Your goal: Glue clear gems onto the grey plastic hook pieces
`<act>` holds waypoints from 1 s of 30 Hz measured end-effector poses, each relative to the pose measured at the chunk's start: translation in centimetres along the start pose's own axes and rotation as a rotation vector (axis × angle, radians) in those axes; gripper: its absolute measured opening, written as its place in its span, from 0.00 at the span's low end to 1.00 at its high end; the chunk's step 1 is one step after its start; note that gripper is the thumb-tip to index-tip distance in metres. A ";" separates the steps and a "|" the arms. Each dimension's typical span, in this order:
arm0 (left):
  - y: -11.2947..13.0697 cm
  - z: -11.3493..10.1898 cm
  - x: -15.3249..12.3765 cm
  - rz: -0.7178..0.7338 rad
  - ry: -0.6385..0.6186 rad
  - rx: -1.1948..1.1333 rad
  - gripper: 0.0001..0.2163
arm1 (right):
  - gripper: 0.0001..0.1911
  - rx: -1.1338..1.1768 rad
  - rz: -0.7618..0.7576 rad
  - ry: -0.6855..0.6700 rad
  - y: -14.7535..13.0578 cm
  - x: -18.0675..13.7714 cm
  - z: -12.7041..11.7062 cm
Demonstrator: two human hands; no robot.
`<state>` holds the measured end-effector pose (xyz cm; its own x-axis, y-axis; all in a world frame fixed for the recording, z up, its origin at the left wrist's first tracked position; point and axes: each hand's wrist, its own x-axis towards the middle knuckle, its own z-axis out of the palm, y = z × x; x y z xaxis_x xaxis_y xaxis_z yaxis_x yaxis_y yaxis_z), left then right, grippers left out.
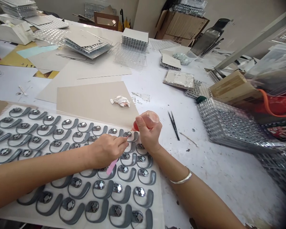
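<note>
My right hand (pixel 150 135) is wrapped around a small squeeze bottle (pixel 149 118) with reddish contents, its thin tip pointing left and down at a grey curved piece (pixel 134 136) with a round shiny disc. Beside that tip, the fingers of my left hand (pixel 109 149) are closed on a slim pink flat stick (pixel 112 167), whose wide end sticks out below the palm. Under both hands lies a pale sheet (pixel 160 203) with rows of such grey pieces, several of them hidden by my left arm. Most discs carry a shiny faceted centre; a few look darker.
Black tweezers (pixel 173 125) and a cotton swab (pixel 189 139) lie to the right. Crumpled tissue (pixel 120 101) rests on grey cardboard (pixel 90 95). Stacked trays of clear stones (pixel 235 124) stand on the right, with more card-topped stacks (pixel 134 39) at the back.
</note>
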<state>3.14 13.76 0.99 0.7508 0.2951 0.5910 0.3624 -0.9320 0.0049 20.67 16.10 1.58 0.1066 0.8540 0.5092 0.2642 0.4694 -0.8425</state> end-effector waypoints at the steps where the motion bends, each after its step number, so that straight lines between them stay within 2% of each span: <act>1: 0.0 0.0 0.0 -0.001 -0.002 -0.001 0.07 | 0.19 -0.009 0.004 0.002 0.0 0.0 0.0; 9: 0.0 -0.2 -0.1 -0.005 -0.020 -0.020 0.07 | 0.18 0.052 0.032 0.087 0.3 -0.3 -0.3; 30: -0.2 0.0 -0.2 0.007 -0.032 0.018 0.08 | 0.19 0.041 0.063 0.027 0.4 -0.4 -0.2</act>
<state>2.91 13.86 0.85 0.7706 0.2955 0.5647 0.3668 -0.9302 -0.0137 20.91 15.97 1.05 0.1479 0.8760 0.4590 0.2169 0.4241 -0.8793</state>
